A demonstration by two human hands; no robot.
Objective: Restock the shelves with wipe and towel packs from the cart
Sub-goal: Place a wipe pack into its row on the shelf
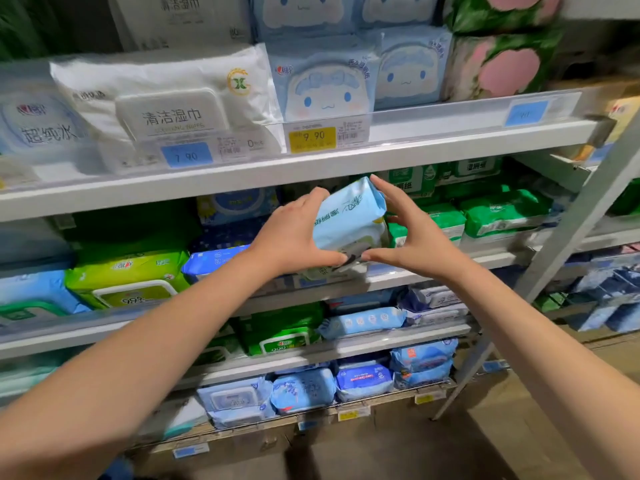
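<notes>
The light blue wipe pack [349, 216] is at the centre of the view, at the front of the second shelf [86, 336], held between both hands. It stands on end and tilts, its top leaning toward 1 o'clock under the upper shelf [311, 166].

The left grip [298, 233] is closed on the pack: its fingers curl over the edge at 9 o'clock and the thumb hooks beneath the lower end. The left forearm reaches in bare from 8 o'clock.

The right grip [415, 237] is open against the pack. Its fingers are straight, pointing to 11 o'clock along the pack's 3 o'clock edge, and the thumb stretches toward 9 o'clock under the bottom corner. That forearm enters from 4 o'clock.

Green wipe packs [502, 213] lie at 3 o'clock of the held pack, and a dark blue pack [218, 261] at 8 o'clock.
</notes>
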